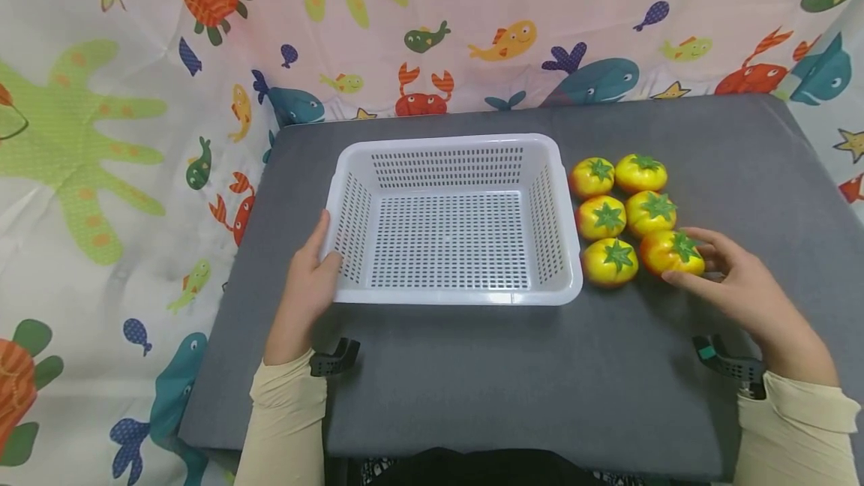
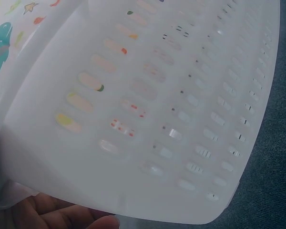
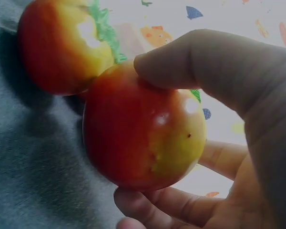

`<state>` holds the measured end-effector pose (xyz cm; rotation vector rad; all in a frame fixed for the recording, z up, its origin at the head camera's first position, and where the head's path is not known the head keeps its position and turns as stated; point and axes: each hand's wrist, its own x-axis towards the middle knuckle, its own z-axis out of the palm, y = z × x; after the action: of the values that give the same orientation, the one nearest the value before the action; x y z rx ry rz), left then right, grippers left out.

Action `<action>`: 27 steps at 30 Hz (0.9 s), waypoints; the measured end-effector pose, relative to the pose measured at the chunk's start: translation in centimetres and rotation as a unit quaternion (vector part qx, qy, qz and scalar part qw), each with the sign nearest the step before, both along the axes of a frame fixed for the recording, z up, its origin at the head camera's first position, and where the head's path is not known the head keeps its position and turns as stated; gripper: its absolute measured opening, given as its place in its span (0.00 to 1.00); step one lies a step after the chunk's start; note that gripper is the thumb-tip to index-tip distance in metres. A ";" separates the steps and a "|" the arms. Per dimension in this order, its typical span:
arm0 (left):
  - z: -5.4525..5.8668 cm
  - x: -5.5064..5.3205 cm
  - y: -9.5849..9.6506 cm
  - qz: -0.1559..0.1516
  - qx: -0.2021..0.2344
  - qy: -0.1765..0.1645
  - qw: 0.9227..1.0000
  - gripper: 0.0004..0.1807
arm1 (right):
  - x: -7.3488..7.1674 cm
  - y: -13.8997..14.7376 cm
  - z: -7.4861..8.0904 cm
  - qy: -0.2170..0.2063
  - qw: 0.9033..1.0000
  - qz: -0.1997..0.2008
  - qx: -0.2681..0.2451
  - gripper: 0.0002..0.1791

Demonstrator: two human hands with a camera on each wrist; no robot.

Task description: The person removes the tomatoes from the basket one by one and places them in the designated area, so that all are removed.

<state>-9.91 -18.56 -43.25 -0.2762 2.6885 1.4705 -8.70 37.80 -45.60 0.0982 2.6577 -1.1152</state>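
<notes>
A white perforated plastic basket (image 1: 445,296) stands on the grey table with nothing in it. My left hand (image 1: 309,287) grips its left rim, thumb on the near side; in the left wrist view the slotted basket wall (image 2: 100,162) fills the picture with fingers curled under its rim. To the right of the basket, my right hand (image 1: 742,291) holds a red-and-yellow tomato (image 1: 668,252) with a green star-shaped top. Thumb and fingers span that tomato (image 3: 138,133) in the right wrist view. Several similar tomatoes (image 1: 603,217) sit in two columns beside the basket's right rim.
The grey table (image 1: 486,381) extends around the basket and tomatoes. A curtain (image 1: 378,58) printed with sea animals hangs behind and to the left of it. Dark wrist mounts (image 1: 334,358) are strapped on both wrists.
</notes>
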 end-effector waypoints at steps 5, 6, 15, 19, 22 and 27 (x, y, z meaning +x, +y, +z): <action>0.0 0.0 0.1 0.001 -0.005 -0.005 1.000 0.41 | 0.3 0.0 -0.6 -0.001 1.000 0.004 0.001 0.49; 0.0 0.0 0.2 0.002 -0.006 -0.005 1.000 0.41 | 0.4 0.0 -0.8 -0.001 1.000 0.005 -0.001 0.49; 0.2 0.0 0.4 0.006 -0.001 -0.005 1.000 0.40 | 0.6 0.2 -1.4 0.008 1.000 0.011 0.016 0.50; 0.3 0.0 0.4 0.008 0.002 -0.006 1.000 0.40 | 0.4 0.1 -1.5 0.008 1.000 0.009 0.012 0.51; 0.3 0.0 0.4 0.009 0.002 -0.007 1.000 0.40 | 0.4 -0.1 -1.6 0.007 1.000 0.010 0.004 0.52; 0.4 0.1 0.3 0.009 -0.002 -0.008 1.000 0.41 | 0.4 -0.3 -1.8 0.006 1.000 0.010 0.004 0.55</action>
<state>-9.85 -18.21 -42.87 -0.3107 2.6848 1.4610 -8.31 37.49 -47.38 0.0658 2.6677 -1.1031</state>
